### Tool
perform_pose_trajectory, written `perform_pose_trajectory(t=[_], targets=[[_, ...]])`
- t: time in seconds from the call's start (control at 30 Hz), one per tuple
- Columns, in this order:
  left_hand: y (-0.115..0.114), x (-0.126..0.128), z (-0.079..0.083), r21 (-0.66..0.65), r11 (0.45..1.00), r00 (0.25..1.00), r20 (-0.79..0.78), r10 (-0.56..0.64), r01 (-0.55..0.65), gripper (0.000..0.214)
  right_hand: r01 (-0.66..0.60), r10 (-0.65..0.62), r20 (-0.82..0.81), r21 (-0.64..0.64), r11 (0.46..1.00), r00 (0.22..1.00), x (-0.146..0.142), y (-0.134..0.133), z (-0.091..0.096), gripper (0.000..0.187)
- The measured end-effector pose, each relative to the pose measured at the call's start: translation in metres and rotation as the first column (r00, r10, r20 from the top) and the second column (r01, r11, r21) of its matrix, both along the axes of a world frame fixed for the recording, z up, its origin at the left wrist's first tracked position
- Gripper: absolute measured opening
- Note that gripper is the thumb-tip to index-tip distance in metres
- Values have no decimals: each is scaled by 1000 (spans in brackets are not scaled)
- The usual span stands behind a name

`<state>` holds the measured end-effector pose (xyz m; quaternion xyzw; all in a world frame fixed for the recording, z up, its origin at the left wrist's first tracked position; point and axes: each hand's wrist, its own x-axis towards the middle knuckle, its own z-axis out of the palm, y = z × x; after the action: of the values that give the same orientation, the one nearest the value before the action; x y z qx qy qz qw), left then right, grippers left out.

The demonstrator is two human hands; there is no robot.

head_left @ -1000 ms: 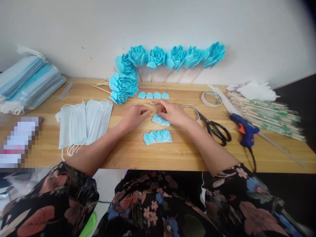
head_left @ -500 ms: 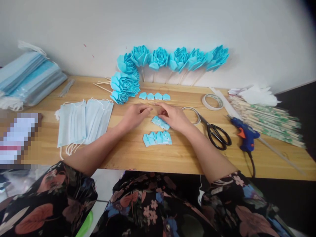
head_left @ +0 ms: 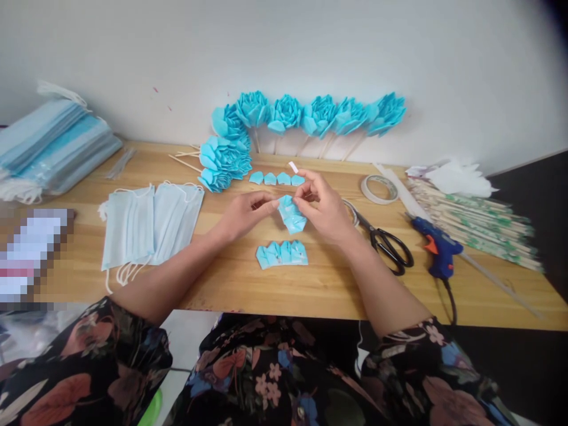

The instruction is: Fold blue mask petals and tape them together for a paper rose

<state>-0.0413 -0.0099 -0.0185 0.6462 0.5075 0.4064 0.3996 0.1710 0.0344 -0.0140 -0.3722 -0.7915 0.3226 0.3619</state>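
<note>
Between both hands is a light blue folded petal strip (head_left: 293, 218), lifted off the table and tilted. Its upper left edge is pinched by my left hand (head_left: 251, 212), fingers closed. My right hand (head_left: 323, 207) grips the strip's upper right edge between thumb and finger. A small white strip (head_left: 293, 167) sticks up by my right fingertips; how it is held is unclear. Nearer me lies another folded petal strip (head_left: 282, 254). Beyond my hands is a row of small blue petals (head_left: 277, 178).
Blue flowers (head_left: 286, 113) on sticks lean along the wall. Face masks (head_left: 151, 225) lie at left, with a mask stack (head_left: 57, 142) behind. At right are a tape roll (head_left: 379, 189), scissors (head_left: 390, 247), a glue gun (head_left: 437, 245) and wrapped chopsticks (head_left: 474, 213).
Both hands have closed on the petal strip and raised it from the table. A small white strip now shows at my right fingertips. The view has shifted slightly.
</note>
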Motion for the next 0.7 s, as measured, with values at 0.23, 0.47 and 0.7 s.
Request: perform_pose_trajectory(t=[0.23,0.47,0.7], targets=[[3,0,-6,-40,998,988,144,48,-43,26,-7,8,-122,12,1000,993,-4,-2,-1,49],[0,-1,2,-82,996,979,201,38,-22,23,-71,44,-209,-128,989,977,-2,-2,1,53],[0,1,1,-66,997,971,235,41,-26,22,-22,-1,-192,-115,993,981,-7,-7,1,57]])
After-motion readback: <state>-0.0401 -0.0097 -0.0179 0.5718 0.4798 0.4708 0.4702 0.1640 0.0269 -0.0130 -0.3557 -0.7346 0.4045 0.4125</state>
